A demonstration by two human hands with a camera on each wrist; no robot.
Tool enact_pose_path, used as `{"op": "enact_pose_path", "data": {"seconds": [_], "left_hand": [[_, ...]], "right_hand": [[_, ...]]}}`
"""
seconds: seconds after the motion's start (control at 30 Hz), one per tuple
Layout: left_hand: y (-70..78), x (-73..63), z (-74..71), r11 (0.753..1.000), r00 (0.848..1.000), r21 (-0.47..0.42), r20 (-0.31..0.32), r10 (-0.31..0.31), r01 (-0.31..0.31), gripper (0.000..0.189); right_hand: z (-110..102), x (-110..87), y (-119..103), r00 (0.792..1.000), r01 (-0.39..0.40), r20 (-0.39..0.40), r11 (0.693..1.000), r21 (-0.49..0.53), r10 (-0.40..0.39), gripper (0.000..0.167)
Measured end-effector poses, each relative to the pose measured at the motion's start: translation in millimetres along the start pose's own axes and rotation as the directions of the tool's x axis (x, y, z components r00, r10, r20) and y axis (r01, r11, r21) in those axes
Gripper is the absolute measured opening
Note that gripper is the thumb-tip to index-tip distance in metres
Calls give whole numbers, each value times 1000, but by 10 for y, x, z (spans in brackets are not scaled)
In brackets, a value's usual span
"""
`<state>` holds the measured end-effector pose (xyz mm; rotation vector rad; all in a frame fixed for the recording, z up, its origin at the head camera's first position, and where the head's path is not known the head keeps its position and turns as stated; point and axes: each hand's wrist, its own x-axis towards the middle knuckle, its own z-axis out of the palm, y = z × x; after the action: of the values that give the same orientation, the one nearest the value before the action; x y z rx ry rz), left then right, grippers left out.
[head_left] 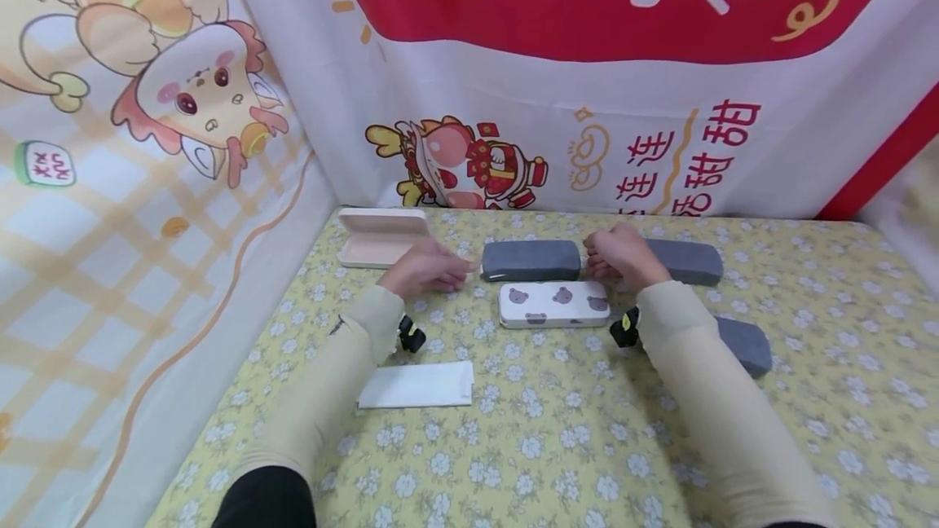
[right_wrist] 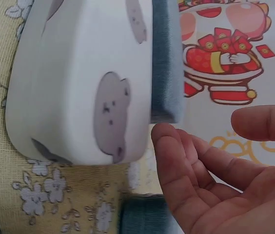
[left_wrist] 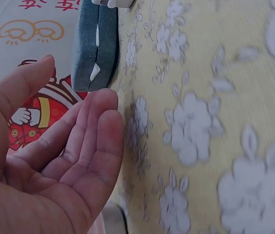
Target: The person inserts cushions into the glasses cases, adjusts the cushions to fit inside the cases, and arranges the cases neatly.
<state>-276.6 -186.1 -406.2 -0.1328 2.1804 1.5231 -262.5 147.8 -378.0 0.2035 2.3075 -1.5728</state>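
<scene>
A grey-blue fabric case (head_left: 531,261) lies lengthwise between my two hands. My left hand (head_left: 431,267) is at its left end, fingers loosely bent and holding nothing. In the left wrist view, bits of white material (left_wrist: 95,72) poke out along the seam of that case (left_wrist: 83,48). My right hand (head_left: 622,255) is at the opposite end, its fingertips (right_wrist: 166,141) close to the case's edge, with thumb and fingers apart. Just in front lies a white case with grey bears (head_left: 553,305), which looks closed and fills much of the right wrist view.
A pale pink case (head_left: 385,249) stands open at the back left. A folded white cloth (head_left: 418,385) lies near my left forearm. Two more grey-blue cases, one behind my right hand (head_left: 685,261) and one beside my right forearm (head_left: 744,345), lie on the flowered tablecloth (head_left: 528,446).
</scene>
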Motion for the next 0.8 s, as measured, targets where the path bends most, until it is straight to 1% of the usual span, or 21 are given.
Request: {"op": "enact_pose_path", "data": {"seconds": [0.13, 0.27, 0.4, 0.5, 0.63, 0.73, 0.8], "left_hand": [[-10, -98, -84, 998, 999, 51, 28, 45, -46, 31], [-44, -182, -140, 993, 997, 95, 38, 72, -75, 23], [-88, -277, -159, 986, 995, 142, 52, 86, -93, 18], [-88, -372, -156, 980, 992, 164, 67, 102, -112, 19], [-86, -500, -180, 973, 991, 194, 72, 110, -122, 20], [-126, -576, -226, 970, 990, 205, 84, 113, -128, 22], [-165, -623, -251, 971, 990, 204, 92, 110, -127, 25]], "right_hand": [[-5, -64, -50, 999, 46, 20, 998, 32, -46, 28], [60, -129, -86, 997, 77, 26, 997, 7, -77, 31], [190, -191, -111, 994, 103, 49, 994, -36, -101, 32], [285, -238, -134, 991, 120, 61, 991, -56, -117, 32], [414, -293, -166, 989, 133, 79, 988, -75, -127, 29], [516, -322, -169, 986, 142, 103, 985, -100, -132, 30], [579, -350, -161, 981, 159, 134, 980, -117, -143, 32]]}}
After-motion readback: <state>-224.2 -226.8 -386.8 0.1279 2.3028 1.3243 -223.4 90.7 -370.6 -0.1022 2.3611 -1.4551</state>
